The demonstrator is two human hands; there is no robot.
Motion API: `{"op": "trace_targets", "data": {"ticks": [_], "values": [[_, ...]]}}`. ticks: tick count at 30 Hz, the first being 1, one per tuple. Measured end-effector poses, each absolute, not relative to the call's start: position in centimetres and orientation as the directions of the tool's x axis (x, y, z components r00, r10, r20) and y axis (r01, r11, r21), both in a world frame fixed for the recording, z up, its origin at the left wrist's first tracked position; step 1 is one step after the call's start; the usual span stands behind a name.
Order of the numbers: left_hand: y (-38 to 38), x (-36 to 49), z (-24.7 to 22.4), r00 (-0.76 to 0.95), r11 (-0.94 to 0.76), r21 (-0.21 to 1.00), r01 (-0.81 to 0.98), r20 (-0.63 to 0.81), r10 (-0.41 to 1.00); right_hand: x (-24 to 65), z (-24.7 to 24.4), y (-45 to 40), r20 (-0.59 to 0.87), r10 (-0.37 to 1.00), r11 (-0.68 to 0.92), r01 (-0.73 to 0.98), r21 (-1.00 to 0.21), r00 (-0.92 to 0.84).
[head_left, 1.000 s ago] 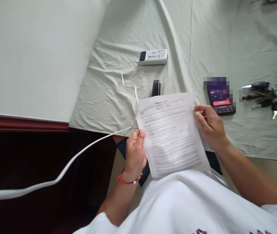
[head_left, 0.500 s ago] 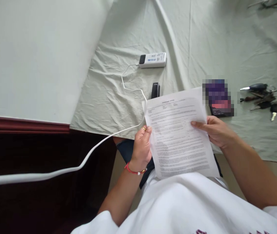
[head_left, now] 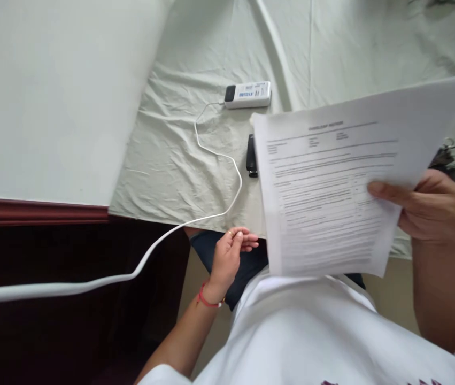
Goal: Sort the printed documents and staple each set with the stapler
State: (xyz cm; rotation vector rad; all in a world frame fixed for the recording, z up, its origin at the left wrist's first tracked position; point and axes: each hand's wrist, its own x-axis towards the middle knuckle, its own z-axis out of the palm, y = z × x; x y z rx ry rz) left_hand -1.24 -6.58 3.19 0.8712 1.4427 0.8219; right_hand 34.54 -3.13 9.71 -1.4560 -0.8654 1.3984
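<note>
One bare right hand point(head_left: 441, 206), I see, clamps white rectangular printed paper point(head_left: 323, 219); the left hand point(head_left: 228, 254), wearing a red bracelet point(head_left: 208, 303), hangs apart, fingers loosely extended.

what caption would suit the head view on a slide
Right hand holding printed paper, left hand apart from it, white power bank on green cloth.

Printed page point(head_left: 319, 219): smooth matt paper. Tablecloth point(head_left: 167, 176): wrinkled matt cloth. Power bank point(head_left: 248, 95): smooth, plastic-looking. Reddish trim point(head_left: 38, 212): glossy, wood-like.
</note>
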Motion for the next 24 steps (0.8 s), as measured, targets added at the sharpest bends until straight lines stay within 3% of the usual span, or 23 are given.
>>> {"op": "trace_targets", "data": {"ticks": [4, 6, 8, 11, 14, 17, 20, 24], "values": [[-8.8, -5.0, 1.3, 0.071, 0.235, 0.839, 0.49, -0.307, 0.949, 31.5, 8.2, 0.0, -0.368, 0.929, -0.37, -0.125, -0.921, -0.037], [-9.4, -7.5, 0.3, 0.209, -0.007, 0.706, 0.709, -0.2, 0.957, 30.0, 6.5, 2.1, -0.368, 0.924, -0.379, -0.13, -0.916, -0.102], [-9.5, -10.1, -0.5, 0.354, -0.255, 0.538, 0.803, -0.088, 0.931, 28.7, 4.9, 4.0, -0.357, 0.926, -0.37, -0.107, -0.923, -0.123], [-8.5, -13.5, -1.3, 0.579, -0.542, 0.336, 0.771, -0.014, 0.815, 27.8, 3.1, 5.6, -0.323, 0.934, -0.332, -0.034, -0.943, -0.155], [-6.2, -15.6, -1.6, 0.73, -0.704, 0.208, 0.679, -0.089, 0.677, 27.6, 2.4, 5.7, -0.223, 0.961, -0.207, 0.108, -0.972, -0.162], [-3.1, -16.7, -2.1, 0.807, -0.793, 0.172, 0.584, -0.234, 0.543, 27.5, 2.3, 5.1, -0.063, 0.996, -0.041, 0.28, -0.959, -0.07], [0.0, -17.0, -3.2, 0.8, -0.818, 0.159, 0.552, -0.377, 0.467, 27.1, 2.0, 4.3, 0.061, 0.995, 0.023, 0.393, -0.919, 0.084], [1.9, -16.8, -4.3, 0.792, -0.849, 0.098, 0.519, -0.429, 0.435, 26.9, 1.4, 4.0, 0.202, 0.958, 0.085, 0.468, -0.88, 0.205]]}}
